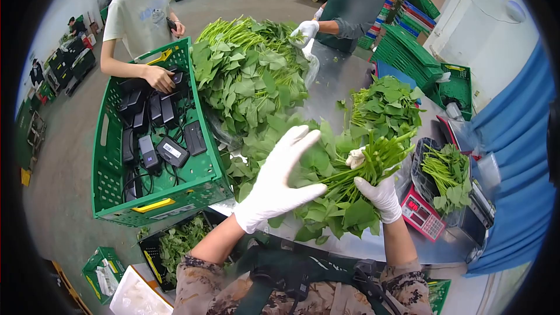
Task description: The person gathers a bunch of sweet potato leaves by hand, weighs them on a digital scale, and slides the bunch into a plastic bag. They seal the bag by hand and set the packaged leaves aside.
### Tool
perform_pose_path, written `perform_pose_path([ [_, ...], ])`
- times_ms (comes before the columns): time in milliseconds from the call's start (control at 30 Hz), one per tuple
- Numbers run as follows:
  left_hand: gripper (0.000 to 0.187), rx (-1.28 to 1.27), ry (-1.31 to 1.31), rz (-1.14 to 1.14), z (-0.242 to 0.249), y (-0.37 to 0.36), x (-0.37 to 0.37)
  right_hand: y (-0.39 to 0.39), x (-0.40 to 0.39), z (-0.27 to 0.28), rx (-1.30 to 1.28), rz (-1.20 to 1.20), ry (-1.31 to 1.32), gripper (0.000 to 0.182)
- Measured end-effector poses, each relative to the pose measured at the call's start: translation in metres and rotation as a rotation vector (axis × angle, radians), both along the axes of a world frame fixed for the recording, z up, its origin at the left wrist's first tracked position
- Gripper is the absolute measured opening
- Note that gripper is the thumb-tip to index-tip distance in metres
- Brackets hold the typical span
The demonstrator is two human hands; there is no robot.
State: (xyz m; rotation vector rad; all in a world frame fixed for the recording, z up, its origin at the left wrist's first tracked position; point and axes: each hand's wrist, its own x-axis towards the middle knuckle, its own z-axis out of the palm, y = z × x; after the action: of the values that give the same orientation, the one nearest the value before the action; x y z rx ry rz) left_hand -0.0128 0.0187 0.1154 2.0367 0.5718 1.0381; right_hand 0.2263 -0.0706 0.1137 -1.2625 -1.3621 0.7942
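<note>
1. From here, the person's gloved right hand has its fingers wrapped around the stems of a bunch of leafy greens, thumb on the near side. I'd grip just firmly enough that no stem slides loose; squeezing harder would probably bruise them.

2. The gloved left hand is spread wide with its fingers released, beside the leaves. Whether any fingertip brushes them, I can't tell. A light, flat palm under the leafy side would support the bunch better than a pinch, to my mind.

3. The stems look best gathered in one direction, cut ends level, with stray leaves eased free rather than tugged.

4. The bunch is held above the near part of the metal desk, right of the left hand. Its pale green stems fan toward the far right; the broad, darker leaves droop toward the near left, soft and a bit untidy.

5. A large heap of similar greens lies farther left, a smaller heap to the far right. On the right, another bunch sits in a dark tray by a red scale.

6. Left of the greens, a green crate holds black devices; a co-worker's gloved hand is at the large heap's far side.
</note>
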Motion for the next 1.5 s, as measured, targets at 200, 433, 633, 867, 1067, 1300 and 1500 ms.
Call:
perform_pose_path([
  [200,0.107,0.024,0.168,-0.022,-0.023,-0.010,0.013,0.001,-0.004,-0.012,0.167,-0.025,-0.166,0.056],
  [433,0.114,-0.004,0.177,-0.057,-0.045,-0.014,0.006,-0.007,-0.008,-0.015,0.171,0.003,0.012,0.054],
  [633,0.111,-0.104,0.094,-0.132,-0.054,-0.009,-0.009,-0.012,-0.013,-0.020,0.189,-0.038,-0.073,0.056],
  [867,0.103,-0.370,-0.030,-0.180,-0.061,-0.004,-0.007,-0.036,0.009,-0.002,0.062,-0.332,-0.077,0.043],
  [1067,0.082,-0.399,-0.026,-0.170,-0.058,-0.013,0.014,-0.093,0.088,0.057,-0.022,-0.698,-0.431,0.048],
  [1300,0.070,-0.172,0.076,-0.131,-0.061,-0.023,0.073,-0.162,0.241,0.119,-0.117,-0.871,-1.679,0.050],
  [1500,0.062,-0.133,0.131,-0.213,-0.061,-0.059,0.189,-0.154,0.360,0.099,-0.380,-0.653,-1.846,0.039],
])
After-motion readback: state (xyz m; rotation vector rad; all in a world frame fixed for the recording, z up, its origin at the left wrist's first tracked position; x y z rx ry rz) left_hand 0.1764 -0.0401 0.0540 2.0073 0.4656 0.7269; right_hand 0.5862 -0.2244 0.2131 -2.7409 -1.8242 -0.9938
